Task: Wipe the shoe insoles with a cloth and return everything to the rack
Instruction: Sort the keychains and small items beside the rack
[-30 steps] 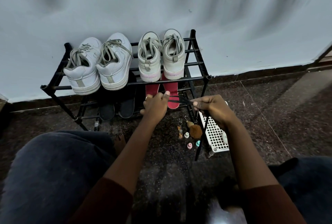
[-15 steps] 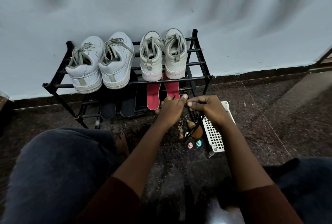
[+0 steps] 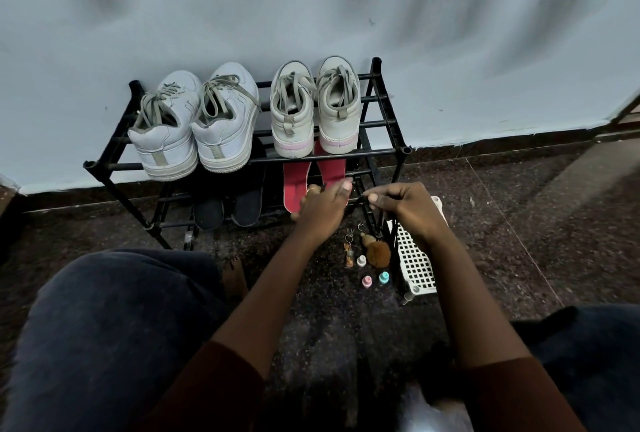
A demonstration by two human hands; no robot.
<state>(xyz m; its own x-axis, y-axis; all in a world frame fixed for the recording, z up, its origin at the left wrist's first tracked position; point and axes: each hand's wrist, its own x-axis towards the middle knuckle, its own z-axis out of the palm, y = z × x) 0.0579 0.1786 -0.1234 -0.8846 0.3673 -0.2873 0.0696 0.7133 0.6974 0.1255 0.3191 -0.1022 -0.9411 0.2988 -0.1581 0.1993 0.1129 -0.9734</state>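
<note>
Our left hand (image 3: 323, 204) and right hand (image 3: 407, 209), pinched together a moment ago, part again, both narrow, apparently on a dark cord (image 3: 358, 196); insoles (image 3: 294, 185) rest on the rack (image 3: 388, 151).

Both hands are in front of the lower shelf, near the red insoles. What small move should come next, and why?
Probably the left hand should close on the red insole just beside it and draw it out. Both red insoles and the black insoles lie on the lower shelf of the rack, and no cloth is clearly visible, so wiping cannot start.
</note>
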